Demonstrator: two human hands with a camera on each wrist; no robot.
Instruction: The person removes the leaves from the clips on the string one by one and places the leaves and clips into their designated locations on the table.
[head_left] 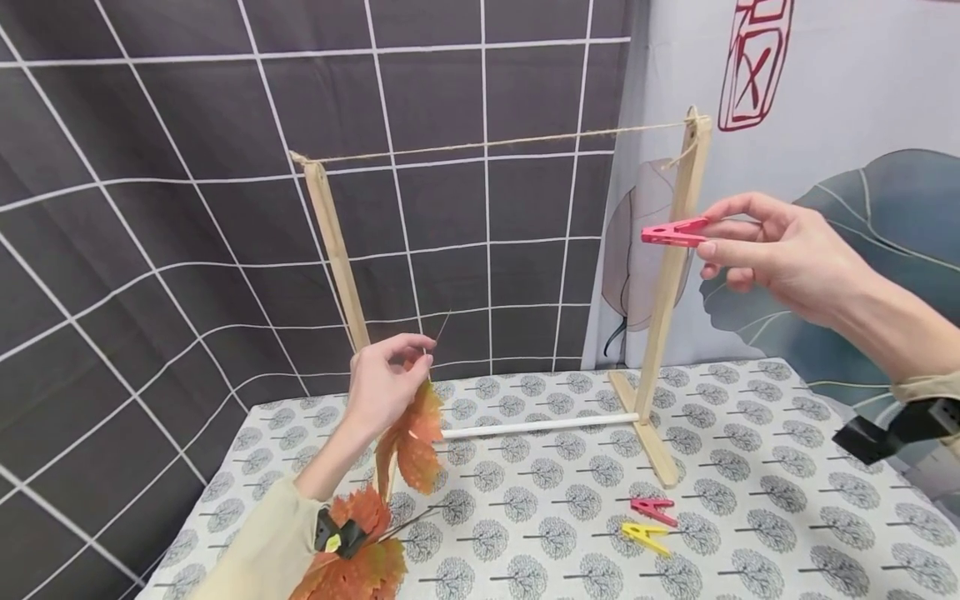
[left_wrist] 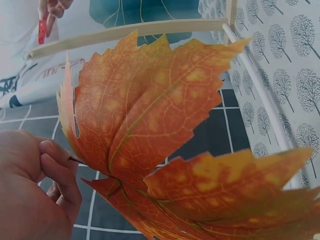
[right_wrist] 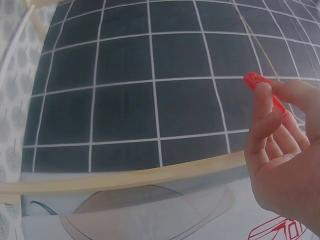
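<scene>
My left hand [head_left: 386,379] pinches the thin stem of an orange-yellow artificial maple leaf [head_left: 420,425], which hangs below the fingers near the stand's left post. In the left wrist view the leaf [left_wrist: 150,100] spreads wide, its stem end between thumb and fingertips. Raised in front of the right post, my right hand [head_left: 780,250] holds a red clothespin [head_left: 673,232] by its handle ends, with its nose pointing left. The right wrist view shows the clothespin [right_wrist: 255,80] between thumb and forefinger. Above and between both hands runs a twine line [head_left: 487,143].
The wooden stand has a left post [head_left: 336,250], a right post [head_left: 678,275] and a white crossbar [head_left: 540,426]. A red clothespin [head_left: 653,510] and a yellow clothespin [head_left: 645,537] lie on the tree-print tablecloth [head_left: 525,533]. More maple leaves [head_left: 352,575] lie by the left forearm.
</scene>
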